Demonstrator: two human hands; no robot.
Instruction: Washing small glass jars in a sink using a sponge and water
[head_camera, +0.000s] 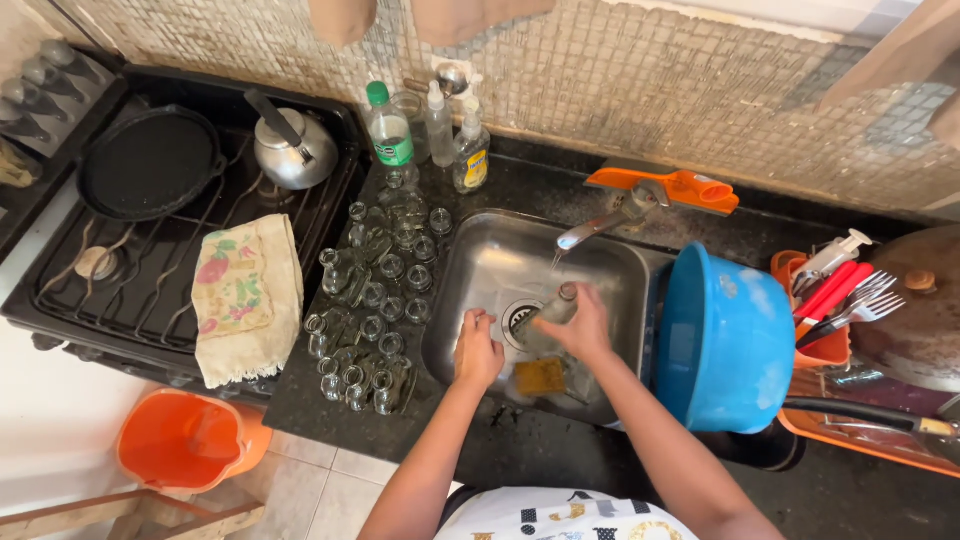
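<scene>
Rinsing a small glass bottle (553, 308) over the sink (480, 270) drain: right hand (583, 328) wraps it, left hand (477, 350) curls loosely beside (can't tell if it holds anything). I'd tilt the neck toward the tap (600, 225) stream, gripping firmly since it's probably slippery.

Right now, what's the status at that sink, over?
Right hand grips small glass bottle over sink. Left hand empty, closed, beside it. Sponge below; faucet overhead.

Head view, single: worn camera, steep downward angle, facing the tiled wall; near range over sink (500, 262), stove (180, 250) at left.
</scene>
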